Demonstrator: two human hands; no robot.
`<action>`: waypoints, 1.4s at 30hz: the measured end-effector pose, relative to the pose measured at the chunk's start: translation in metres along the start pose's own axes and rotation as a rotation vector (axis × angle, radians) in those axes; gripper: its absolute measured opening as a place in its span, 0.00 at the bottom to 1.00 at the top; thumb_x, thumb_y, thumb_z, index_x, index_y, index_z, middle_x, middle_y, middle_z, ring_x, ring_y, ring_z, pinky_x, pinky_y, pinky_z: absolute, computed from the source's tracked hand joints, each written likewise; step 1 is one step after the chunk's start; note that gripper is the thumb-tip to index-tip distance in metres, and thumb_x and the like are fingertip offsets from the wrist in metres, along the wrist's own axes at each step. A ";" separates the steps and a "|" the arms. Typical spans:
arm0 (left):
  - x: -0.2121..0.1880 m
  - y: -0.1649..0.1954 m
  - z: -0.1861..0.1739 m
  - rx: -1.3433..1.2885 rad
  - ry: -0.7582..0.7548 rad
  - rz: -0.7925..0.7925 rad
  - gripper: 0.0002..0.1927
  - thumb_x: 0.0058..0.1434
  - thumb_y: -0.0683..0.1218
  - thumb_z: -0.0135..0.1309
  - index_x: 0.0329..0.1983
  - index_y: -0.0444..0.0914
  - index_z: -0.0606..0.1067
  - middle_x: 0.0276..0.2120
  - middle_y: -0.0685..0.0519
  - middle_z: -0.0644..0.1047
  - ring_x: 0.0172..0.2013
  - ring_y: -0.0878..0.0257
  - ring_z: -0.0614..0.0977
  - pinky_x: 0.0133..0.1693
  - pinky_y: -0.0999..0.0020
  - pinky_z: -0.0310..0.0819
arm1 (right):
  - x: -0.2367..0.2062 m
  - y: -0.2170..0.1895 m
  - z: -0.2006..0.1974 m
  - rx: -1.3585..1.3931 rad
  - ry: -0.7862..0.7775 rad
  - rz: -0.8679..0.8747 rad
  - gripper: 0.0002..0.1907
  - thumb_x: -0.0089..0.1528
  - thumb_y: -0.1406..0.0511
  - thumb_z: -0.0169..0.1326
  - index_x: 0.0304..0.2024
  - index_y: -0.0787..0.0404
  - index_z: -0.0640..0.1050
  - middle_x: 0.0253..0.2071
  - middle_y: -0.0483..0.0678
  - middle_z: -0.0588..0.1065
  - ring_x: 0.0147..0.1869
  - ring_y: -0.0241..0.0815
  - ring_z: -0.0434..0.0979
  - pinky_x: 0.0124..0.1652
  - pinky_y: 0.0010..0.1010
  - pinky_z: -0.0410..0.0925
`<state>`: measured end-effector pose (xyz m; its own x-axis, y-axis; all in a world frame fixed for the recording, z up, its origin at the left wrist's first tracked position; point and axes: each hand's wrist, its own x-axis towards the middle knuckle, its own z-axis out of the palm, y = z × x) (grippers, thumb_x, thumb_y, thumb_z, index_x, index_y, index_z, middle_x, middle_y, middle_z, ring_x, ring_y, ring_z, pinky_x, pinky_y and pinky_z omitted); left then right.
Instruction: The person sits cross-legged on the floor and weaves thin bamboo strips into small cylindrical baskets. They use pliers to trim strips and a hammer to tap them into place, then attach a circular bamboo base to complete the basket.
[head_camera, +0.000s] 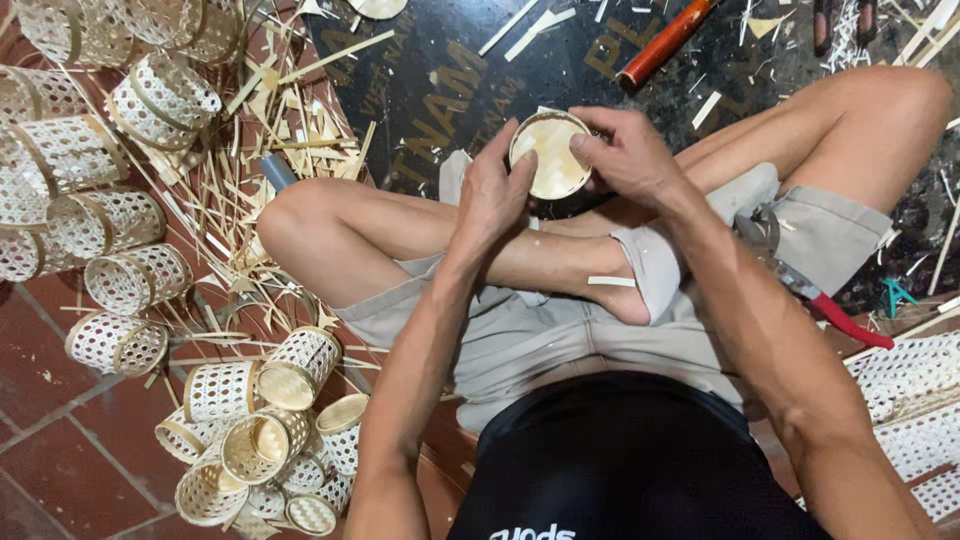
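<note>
I sit cross-legged on the floor and hold a small round woven bamboo basket (549, 152) above my crossed legs. Its pale woven bottom faces up toward me. My left hand (492, 190) grips the basket's left rim with curled fingers. My right hand (627, 152) clasps its right side, fingertips pressing on the edge of the woven disc. Both hands touch the basket at once.
Several finished open-weave cylindrical baskets lie piled at the left (110, 215) and lower left (262, 430). Bamboo strips and shavings (290, 120) litter the floor. Red-handled pliers (815, 295) rest on my right thigh. A reddish-brown stick (665, 42) lies ahead. Woven mesh sheets (910, 400) lie at the right.
</note>
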<state>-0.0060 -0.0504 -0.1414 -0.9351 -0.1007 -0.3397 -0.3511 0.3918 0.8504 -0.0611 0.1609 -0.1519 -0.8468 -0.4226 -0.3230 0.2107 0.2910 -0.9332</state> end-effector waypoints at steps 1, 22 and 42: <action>-0.002 0.003 0.000 -0.010 -0.038 -0.131 0.30 0.63 0.48 0.51 0.68 0.32 0.66 0.36 0.41 0.84 0.26 0.57 0.86 0.33 0.64 0.80 | -0.001 0.003 0.004 -0.094 0.040 -0.109 0.22 0.70 0.63 0.53 0.63 0.69 0.74 0.41 0.52 0.80 0.38 0.39 0.79 0.37 0.30 0.73; -0.007 -0.010 -0.017 -0.697 0.097 0.046 0.30 0.73 0.48 0.56 0.71 0.25 0.66 0.51 0.48 0.79 0.46 0.67 0.80 0.51 0.69 0.77 | -0.022 -0.010 -0.007 0.287 0.194 -0.164 0.16 0.74 0.68 0.49 0.60 0.71 0.78 0.43 0.43 0.77 0.44 0.29 0.72 0.43 0.22 0.68; -0.155 -0.027 -0.048 -0.983 -0.715 0.197 0.43 0.55 0.38 0.72 0.72 0.28 0.67 0.65 0.43 0.74 0.65 0.55 0.74 0.70 0.58 0.62 | -0.116 -0.133 -0.013 0.236 -0.203 -0.643 0.19 0.74 0.60 0.50 0.59 0.69 0.77 0.56 0.60 0.78 0.61 0.51 0.83 0.61 0.38 0.76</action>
<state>0.1464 -0.0889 -0.0926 -0.8486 0.5265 -0.0522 -0.3827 -0.5427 0.7477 0.0029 0.1820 0.0117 -0.7362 -0.6060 0.3011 -0.1806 -0.2528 -0.9505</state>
